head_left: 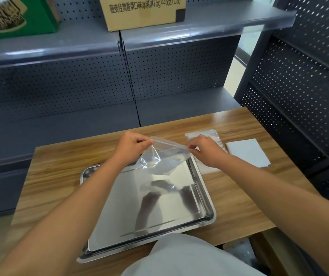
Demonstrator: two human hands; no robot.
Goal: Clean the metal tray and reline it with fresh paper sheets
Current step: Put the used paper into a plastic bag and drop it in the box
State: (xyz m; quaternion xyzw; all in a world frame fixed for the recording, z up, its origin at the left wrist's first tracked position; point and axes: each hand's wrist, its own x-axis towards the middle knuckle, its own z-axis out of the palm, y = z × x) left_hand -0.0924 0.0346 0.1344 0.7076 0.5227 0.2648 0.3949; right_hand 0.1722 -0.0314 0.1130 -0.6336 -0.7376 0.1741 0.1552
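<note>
Backing the whole scene was a grey perforated shelving unit [159, 76], a cardboard carton [142, 10] and a green box [18, 14] stored on its upper shelf, well clear of the work. In front of it stood the wooden table [56, 176], which carried everything the job needed within arm's reach. The metal tray [203, 188] lay flat near the table's front edge, straight before the person, its base bright enough to mirror both forearms; a thin pale layer seemed to cover most of the base, though whether that was a sheet or bare metal could not be told. To the right, near the tray, a stack of white paper sheets [248, 153] waited, probably kept off the tray so it stayed clean until wanted, and a flat clear packet [194, 136] lay behind the right hand. Above the tray's far end hung a clear plastic bag [159, 158], held up by its top edge, apparently so its mouth could be pulled apart. The left hand [132, 148] had its fingers closed in a pinch on the bag's left corner, and the right hand [207, 150] had its fingers pinched on the right corner.
</note>
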